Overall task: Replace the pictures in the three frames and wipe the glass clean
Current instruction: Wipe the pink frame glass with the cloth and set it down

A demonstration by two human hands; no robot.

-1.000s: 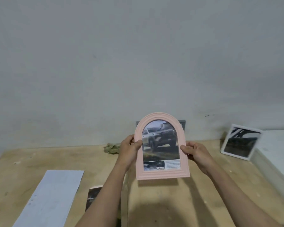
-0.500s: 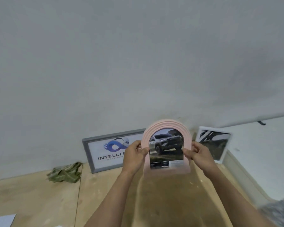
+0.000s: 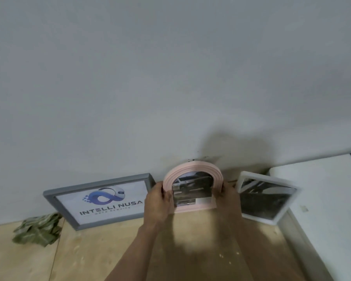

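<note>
A pink arched frame (image 3: 193, 169) with a car picture stands upright at the back of the wooden table (image 3: 89, 250), close to the grey wall. My left hand (image 3: 156, 201) grips its left edge and my right hand (image 3: 226, 196) grips its right edge. Left of it a grey rectangular frame (image 3: 49, 196) with a blue logo picture leans on the wall. To the right a white square frame (image 3: 243, 179) with a dark picture leans tilted. A crumpled green cloth (image 3: 38, 229) lies at the far left.
A white block or cabinet top (image 3: 328, 199) fills the right side, hard against the white frame. A seam runs down the tabletop left of my arms.
I have carried the pink frame away from me to the back of the table, between the grey and white frames. The view swung up and left; the paper sheets dropped out of sight.
</note>
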